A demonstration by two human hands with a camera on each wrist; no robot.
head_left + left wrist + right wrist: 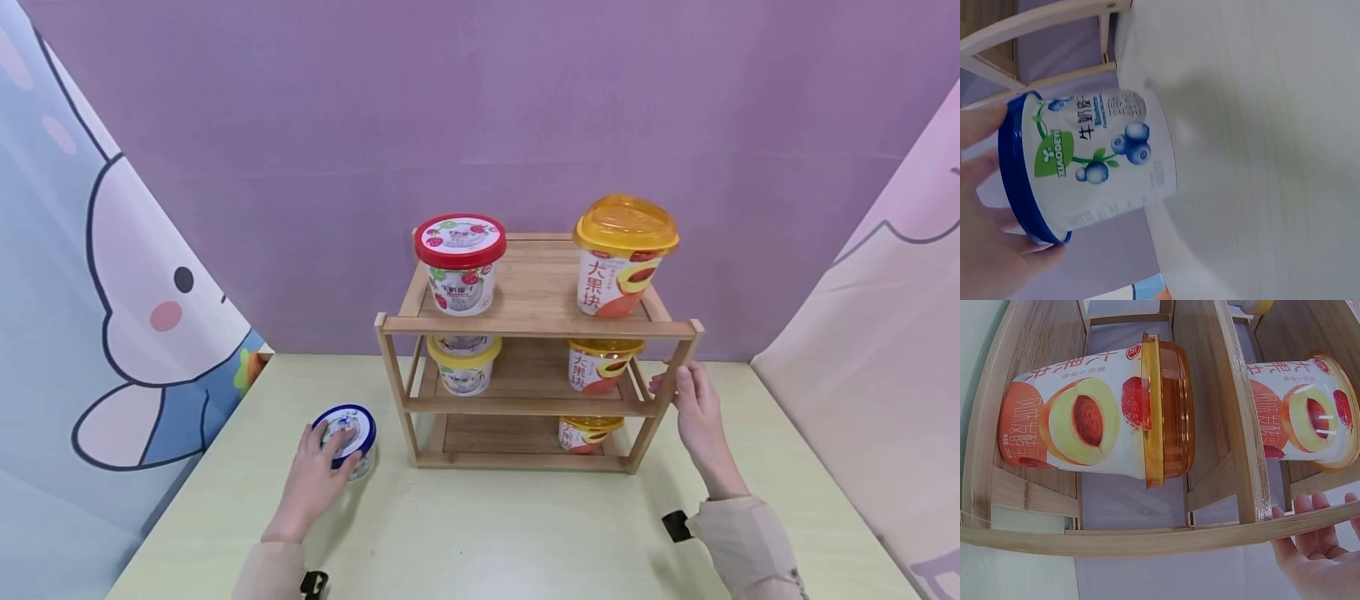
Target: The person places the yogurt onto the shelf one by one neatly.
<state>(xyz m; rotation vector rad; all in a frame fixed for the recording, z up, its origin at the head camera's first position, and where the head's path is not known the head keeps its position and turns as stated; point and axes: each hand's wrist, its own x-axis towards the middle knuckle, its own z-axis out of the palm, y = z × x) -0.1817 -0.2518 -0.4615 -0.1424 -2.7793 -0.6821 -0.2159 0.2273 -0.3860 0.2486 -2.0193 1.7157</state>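
Note:
On the left of the table, my left hand (309, 483) holds a round white tub (1107, 159) by its blue lid, fingers spread around the rim. Blueberries are printed on its side. Whether its base touches the table, I cannot tell. My right hand (701, 417) grips the right front post (669, 392) of a three-tier wooden shelf (536, 325), with fingertips showing past the wood in the right wrist view. A red-lidded tub (462, 287) stands at the top tier's left, and an orange-lidded peach cup (618, 279) at its right.
The middle tier holds a yellow-lidded tub (467, 377) at left, with another tub partly hidden behind it, and a peach cup (596, 371) at right. Another peach cup (581, 435) stands on the bottom tier's right. A purple wall (480, 108) rises behind the shelf.

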